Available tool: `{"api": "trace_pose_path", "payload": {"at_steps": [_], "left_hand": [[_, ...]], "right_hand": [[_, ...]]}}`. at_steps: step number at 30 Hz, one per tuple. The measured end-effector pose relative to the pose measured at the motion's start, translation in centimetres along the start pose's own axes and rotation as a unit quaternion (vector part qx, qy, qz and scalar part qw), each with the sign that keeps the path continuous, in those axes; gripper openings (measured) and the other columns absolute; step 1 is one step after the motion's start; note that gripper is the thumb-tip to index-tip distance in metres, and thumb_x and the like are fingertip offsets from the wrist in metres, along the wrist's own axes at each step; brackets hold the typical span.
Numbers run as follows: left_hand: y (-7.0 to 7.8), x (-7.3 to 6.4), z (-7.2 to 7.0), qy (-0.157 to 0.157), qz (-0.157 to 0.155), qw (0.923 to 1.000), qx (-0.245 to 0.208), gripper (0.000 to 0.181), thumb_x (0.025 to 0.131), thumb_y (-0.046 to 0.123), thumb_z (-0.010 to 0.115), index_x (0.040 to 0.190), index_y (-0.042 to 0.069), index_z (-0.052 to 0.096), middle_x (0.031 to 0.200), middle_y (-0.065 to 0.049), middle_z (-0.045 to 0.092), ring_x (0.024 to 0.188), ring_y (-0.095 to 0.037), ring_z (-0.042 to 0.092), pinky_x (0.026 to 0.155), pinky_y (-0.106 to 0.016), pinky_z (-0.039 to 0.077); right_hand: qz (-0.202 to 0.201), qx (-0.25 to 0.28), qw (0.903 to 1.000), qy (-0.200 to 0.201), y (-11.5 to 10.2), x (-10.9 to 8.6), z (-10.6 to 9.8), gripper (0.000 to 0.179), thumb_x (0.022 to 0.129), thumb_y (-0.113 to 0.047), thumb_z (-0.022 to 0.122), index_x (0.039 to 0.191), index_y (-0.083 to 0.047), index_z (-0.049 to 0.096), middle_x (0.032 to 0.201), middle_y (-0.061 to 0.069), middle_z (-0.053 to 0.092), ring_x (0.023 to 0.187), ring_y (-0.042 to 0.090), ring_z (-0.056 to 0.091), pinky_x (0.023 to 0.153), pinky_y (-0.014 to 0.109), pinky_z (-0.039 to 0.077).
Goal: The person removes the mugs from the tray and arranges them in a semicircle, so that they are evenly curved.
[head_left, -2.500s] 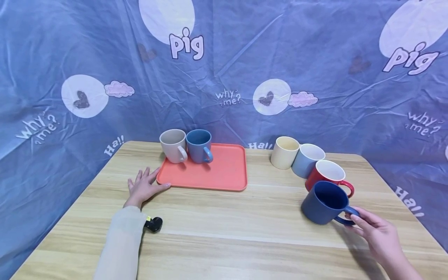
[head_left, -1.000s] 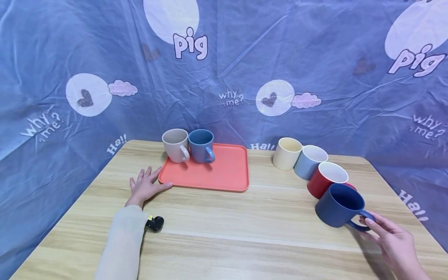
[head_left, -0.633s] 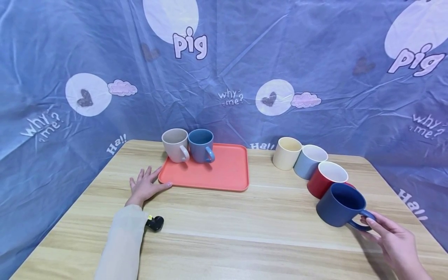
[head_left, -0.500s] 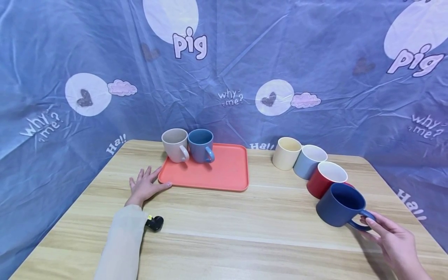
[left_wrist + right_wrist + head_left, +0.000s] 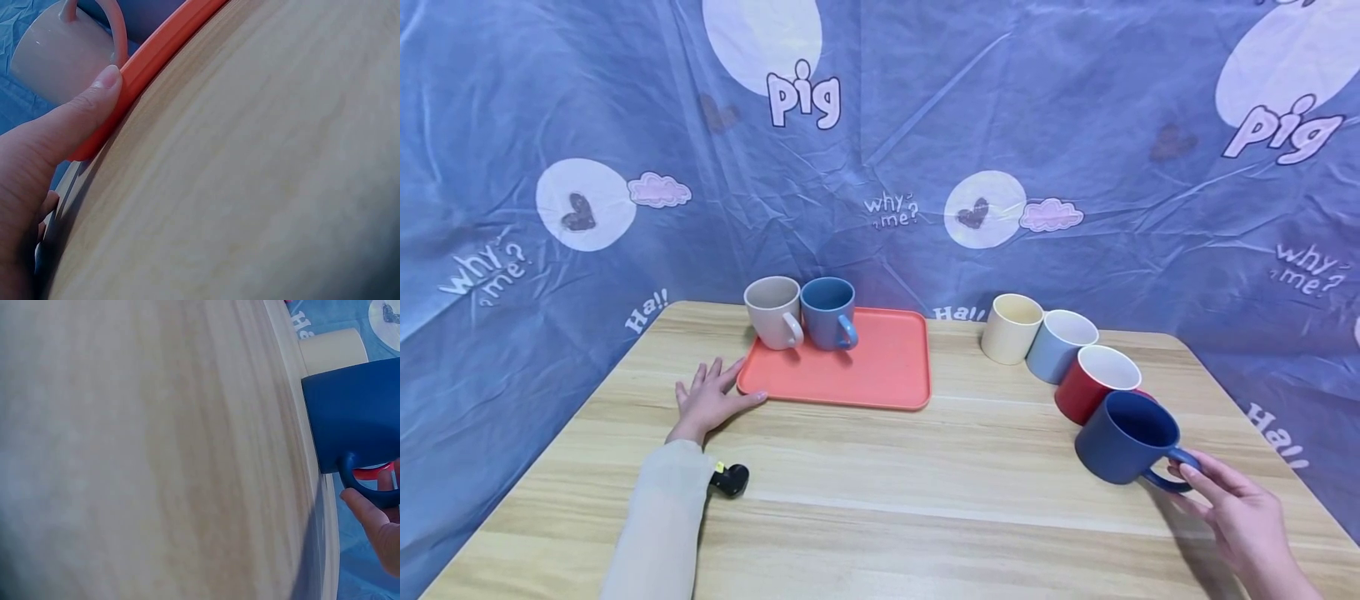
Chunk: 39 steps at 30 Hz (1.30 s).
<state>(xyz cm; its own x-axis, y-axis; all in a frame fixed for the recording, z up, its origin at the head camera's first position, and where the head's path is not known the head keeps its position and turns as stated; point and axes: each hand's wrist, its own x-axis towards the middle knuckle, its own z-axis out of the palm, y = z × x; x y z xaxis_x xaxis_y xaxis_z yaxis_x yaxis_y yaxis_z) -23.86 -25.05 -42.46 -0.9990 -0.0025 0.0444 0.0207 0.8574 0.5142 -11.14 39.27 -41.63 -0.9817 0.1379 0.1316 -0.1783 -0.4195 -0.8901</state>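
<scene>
- Now, at the near left, a pale, thin-looking sleeve [image 5: 655, 517] lies along the table [image 5: 880, 517], all streaky wood grain, with a small glossy black piece [image 5: 735, 480] by the cuff.
- Over on the near right, the right hand [image 5: 1240, 508] angles in with its wrist bare, fingers and thumb curled round a handle: it's gripping the navy mug [image 5: 1112, 446].
- And that mug sits on the right, mouth up, matte and straight-walled, its chunky looped handle pointing near right; whether its base meets the wood, I can't tell.
- Across to the left hand [image 5: 706, 406]: fingers stretched and fanned, thumb tip laid on the near rim of the coral tray [image 5: 880, 371], right at its near left corner.
- Smooth stuff, that tray, a rectangle with rounded corners and a low raised lip.
- Just beyond the navy mug, the red mug [image 5: 1078, 396], white inside; then the light-blue mug [image 5: 1051, 354], then the cream mug [image 5: 1002, 335], stepping off to the far left.
- On the tray's far left, the grey mug [image 5: 770, 323] and the blue mug [image 5: 826, 323] side by side, both handles turned near right.
- Behind everything, blue cloth [image 5: 880, 108], creased and printed.
</scene>
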Motion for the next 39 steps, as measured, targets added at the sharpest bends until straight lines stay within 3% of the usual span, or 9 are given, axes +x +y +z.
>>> {"api": "trace_pose_path", "payload": {"at_steps": [9,16,22,25,28,32,33,36,39], "left_hand": [[-0.2,0.2,0.2,0.002,0.000,1.0000,0.001,0.093,0.064,0.068,0.055,0.137,0.017,0.027,0.139,-0.025,0.009,0.124,-0.042,-0.005,0.086,-0.061,-0.017],[-0.1,0.1,0.1,0.003,0.002,1.0000,0.000,0.093,0.064,0.067,0.055,0.137,0.017,0.027,0.138,-0.026,0.009,0.124,-0.043,-0.004,0.086,-0.062,-0.015],[0.0,0.0,0.0,0.003,0.002,1.0000,0.000,0.093,0.064,0.067,0.055,0.136,0.016,0.028,0.138,-0.026,0.009,0.124,-0.043,-0.004,0.086,-0.062,-0.015],[-0.1,0.1,0.0,0.003,0.001,1.0000,0.001,0.093,0.064,0.068,0.055,0.137,0.016,0.027,0.139,-0.025,0.009,0.124,-0.043,-0.004,0.085,-0.062,-0.016],[-0.2,0.2,0.0,0.003,0.001,1.0000,0.003,0.093,0.064,0.068,0.055,0.137,0.017,0.027,0.139,-0.025,0.009,0.124,-0.043,-0.004,0.085,-0.062,-0.016],[-0.1,0.2,-0.1,0.001,0.001,1.0000,0.002,0.094,0.063,0.068,0.054,0.137,0.016,0.027,0.139,-0.025,0.009,0.124,-0.043,-0.004,0.085,-0.062,-0.016],[-0.1,0.1,-0.1,0.000,0.001,1.0000,0.002,0.094,0.064,0.068,0.054,0.137,0.016,0.027,0.139,-0.025,0.009,0.124,-0.043,-0.004,0.085,-0.062,-0.016],[0.0,0.1,-0.1,0.000,-0.001,1.0000,0.003,0.094,0.063,0.068,0.054,0.137,0.016,0.027,0.138,-0.026,0.009,0.124,-0.043,-0.004,0.085,-0.062,-0.015],[0.1,0.1,-0.1,0.001,0.000,1.0000,0.002,0.094,0.063,0.068,0.055,0.137,0.016,0.027,0.139,-0.025,0.010,0.124,-0.043,-0.004,0.086,-0.062,-0.015]], "right_hand": [[0.011,-0.035,0.9990,-0.024,-0.9,-0.1,0.8,0.034,0.085,0.011,0.042,0.101,-0.008,0.066,0.093,0.001,0.064,0.083,0.012,0.060,0.061,0.030,0.050],[-0.002,-0.148,0.9888,-0.021,-0.2,2.0,-3.1,0.036,0.085,0.006,0.048,0.113,-0.015,0.060,0.102,-0.010,0.061,0.091,0.000,0.055,0.063,0.021,0.048],[-0.016,-0.193,0.9810,0.012,-0.5,4.9,-6.2,0.043,0.082,0.002,0.055,0.124,-0.003,0.047,0.103,-0.009,0.061,0.091,0.000,0.055,0.061,0.020,0.048],[-0.029,-0.211,0.9771,0.010,-1.2,6.4,-6.7,0.044,0.082,0.000,0.056,0.125,-0.001,0.045,0.107,-0.007,0.059,0.091,0.002,0.056,0.061,0.020,0.049],[-0.038,-0.197,0.9797,-0.002,-3.4,6.1,-2.4,0.036,0.082,0.003,0.055,0.117,-0.006,0.055,0.103,-0.007,0.061,0.088,0.002,0.057,0.061,0.019,0.048],[-0.035,-0.163,0.9858,-0.020,-6.8,4.6,6.2,0.030,0.082,0.006,0.053,0.099,-0.015,0.066,0.091,-0.009,0.064,0.081,0.000,0.058,0.060,0.016,0.047],[-0.036,-0.160,0.9861,-0.026,-7.2,4.6,7.4,0.029,0.082,0.005,0.053,0.097,-0.016,0.066,0.090,-0.009,0.064,0.081,0.000,0.058,0.060,0.015,0.047],[-0.027,-0.161,0.9859,-0.037,-7.6,5.0,9.8,0.028,0.082,0.004,0.054,0.095,-0.017,0.067,0.088,-0.009,0.064,0.080,-0.001,0.059,0.060,0.015,0.047],[-0.024,-0.182,0.9818,-0.049,-7.2,6.3,10.5,0.026,0.082,0.001,0.055,0.099,-0.017,0.065,0.091,-0.010,0.063,0.081,0.000,0.058,0.061,0.015,0.047]]}}
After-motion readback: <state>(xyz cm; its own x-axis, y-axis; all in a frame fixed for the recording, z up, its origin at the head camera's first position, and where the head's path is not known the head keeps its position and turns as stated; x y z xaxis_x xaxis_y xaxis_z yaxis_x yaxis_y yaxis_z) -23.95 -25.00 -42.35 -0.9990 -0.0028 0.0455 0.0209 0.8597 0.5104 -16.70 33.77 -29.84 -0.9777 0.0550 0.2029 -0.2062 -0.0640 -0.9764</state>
